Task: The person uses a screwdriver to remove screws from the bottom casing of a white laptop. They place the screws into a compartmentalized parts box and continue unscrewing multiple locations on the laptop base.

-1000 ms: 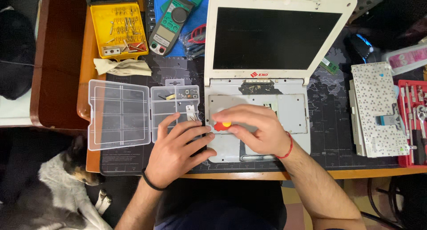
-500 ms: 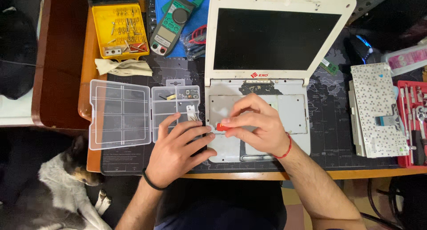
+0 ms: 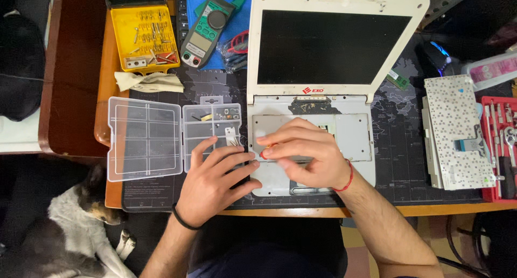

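Nearest, at the lower left, a dog (image 3: 59, 229) lies on the floor below the bench (image 3: 441, 208), its body cut off by the frame edge; the person's forearms rise from the bottom edge, a dark band on the left wrist and a red one on the right; the left hand (image 3: 215, 184) rests with its fingers spread and released, palm down on the front left corner of the white laptop (image 3: 328, 19), its fingertips just beside the clear parts box (image 3: 211, 128); whether they touch the box cannot be told; the right hand (image 3: 304, 154) is curled over the bared metal tray of the laptop base, its fingers pinched on a small red-and-orange handle (image 3: 267, 150), most of which is hidden under the fingers, so the kind of tool and its tip cannot be made out; what lies beneath the palm is hidden too; the small pieces in the box compartments are too tiny to name; at the right lies a detached keyboard (image 3: 458, 132), and beside it a red tool tray (image 3: 503, 143) cut off by the edge; farther off are a pale cloth (image 3: 151, 82), a yellow bit case (image 3: 144, 38) and a green clamp meter (image 3: 207, 27), its top cut off; against half a second ago the right hand has shifted slightly to the left, and less of the handle shows; the left hand and the laptop lie as before.
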